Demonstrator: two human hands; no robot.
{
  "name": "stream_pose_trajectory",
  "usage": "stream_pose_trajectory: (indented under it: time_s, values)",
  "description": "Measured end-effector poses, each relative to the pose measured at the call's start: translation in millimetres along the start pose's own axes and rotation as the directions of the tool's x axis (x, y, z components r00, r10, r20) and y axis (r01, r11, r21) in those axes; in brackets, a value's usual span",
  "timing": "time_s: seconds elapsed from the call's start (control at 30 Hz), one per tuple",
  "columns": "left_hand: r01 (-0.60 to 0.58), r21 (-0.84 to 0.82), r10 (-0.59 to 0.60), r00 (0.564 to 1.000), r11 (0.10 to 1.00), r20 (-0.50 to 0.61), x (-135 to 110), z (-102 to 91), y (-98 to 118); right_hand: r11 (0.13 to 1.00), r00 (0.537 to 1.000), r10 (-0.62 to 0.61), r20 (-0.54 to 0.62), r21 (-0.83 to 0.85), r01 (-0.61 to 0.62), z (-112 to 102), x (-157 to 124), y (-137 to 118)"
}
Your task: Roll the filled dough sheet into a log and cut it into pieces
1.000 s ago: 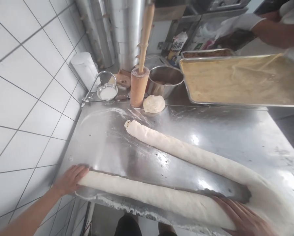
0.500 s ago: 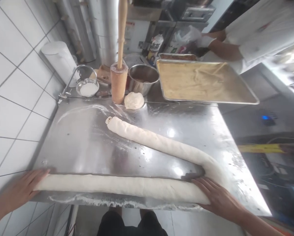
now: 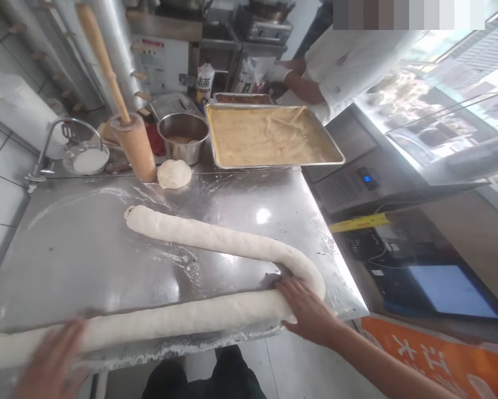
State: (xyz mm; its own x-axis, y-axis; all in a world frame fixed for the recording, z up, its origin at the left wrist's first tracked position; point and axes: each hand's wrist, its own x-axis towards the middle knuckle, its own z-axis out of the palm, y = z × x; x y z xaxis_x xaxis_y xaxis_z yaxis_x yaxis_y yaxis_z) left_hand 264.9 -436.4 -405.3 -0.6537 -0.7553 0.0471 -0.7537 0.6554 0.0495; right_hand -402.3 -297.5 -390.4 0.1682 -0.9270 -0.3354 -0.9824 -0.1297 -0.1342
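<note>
A long, pale dough roll (image 3: 182, 320) lies on the steel table, bent into a U at the right. Its far arm ends at the left with a dark-flecked filling showing. At the bend, my right hand (image 3: 309, 310) cups the roll, fingers over its far side and thumb on the near side. My left hand (image 3: 51, 360), smeared by motion, is at the near arm on the left with its fingers stretched out; whether it touches the dough is unclear. A round lump of dough (image 3: 174, 174) sits at the back of the table.
Behind the dough lump stand a thick wooden roller (image 3: 135, 147) with a long handle, a steel pot (image 3: 183, 138) and an oiled tray (image 3: 274, 164). A bowl of white powder (image 3: 90, 160) is at the back left. Another person in white (image 3: 340, 66) works beyond the tray.
The view has swung to the right. My left hand has moved from the roll's left end inward along the near arm. My right hand is still by the bend.
</note>
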Motion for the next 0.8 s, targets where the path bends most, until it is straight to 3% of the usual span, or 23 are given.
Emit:
stream_pose_trajectory:
  time_s: [0.03, 0.1, 0.17, 0.2, 0.27, 0.33, 0.4, 0.57, 0.73, 0.8]
  values:
    - [-0.037, -0.019, 0.038, 0.997, 0.999, 0.063, 26.5, 6.0, 51.4, 0.999, 1.000, -0.020, -0.012, 0.028, 0.020, 0.9, 1.4, -12.1]
    - [-0.178, -0.111, 0.182, 0.983, 0.978, 0.030, 84.5, 19.7, 151.8, 0.994, 0.997, -0.070, -0.034, 0.082, 0.073, 3.5, 10.4, -36.4]
    - [-0.190, -0.195, 0.207, 0.976, 0.962, 0.068, 136.5, 34.2, 232.9, 0.986, 0.990, -0.114, -0.077, 0.114, 0.123, 8.6, 25.4, -57.9]
    - [-0.185, -0.207, 0.204, 0.976, 0.961, 0.076, 156.2, 41.2, 261.7, 0.978, 0.983, -0.152, -0.107, 0.125, 0.165, 12.1, 33.2, -66.5]
    - [-0.200, -0.188, 0.218, 0.973, 0.962, 0.079, 179.2, 52.7, 293.4, 0.961, 0.959, -0.222, -0.176, 0.127, 0.246, 19.9, 45.1, -77.9]
    - [-0.255, -0.140, 0.269, 0.959, 0.957, 0.086, 183.2, 58.6, 297.3, 0.955, 0.944, -0.251, -0.213, 0.103, 0.278, 26.9, 48.4, -80.9]
    - [-0.303, -0.094, 0.311, 0.946, 0.948, 0.089, 177.1, 58.3, 287.0, 0.963, 0.948, -0.234, -0.216, 0.081, 0.257, 31.8, 43.2, -77.2]
    - [-0.269, -0.004, 0.269, 0.962, 0.963, 0.038, 163.8, 49.8, 264.4, 0.970, 0.946, -0.209, -0.249, 0.069, 0.233, 34.1, 24.5, -58.8]
    - [-0.330, -0.014, 0.329, 0.933, 0.944, 0.145, 153.1, 54.3, 247.0, 0.977, 0.978, -0.191, -0.082, 0.077, 0.197, 22.4, 25.6, -46.3]
    - [-0.301, -0.001, 0.299, 0.945, 0.954, 0.132, 144.5, 55.0, 233.9, 0.979, 0.981, -0.179, -0.071, 0.086, 0.184, 17.7, 24.3, -43.4]
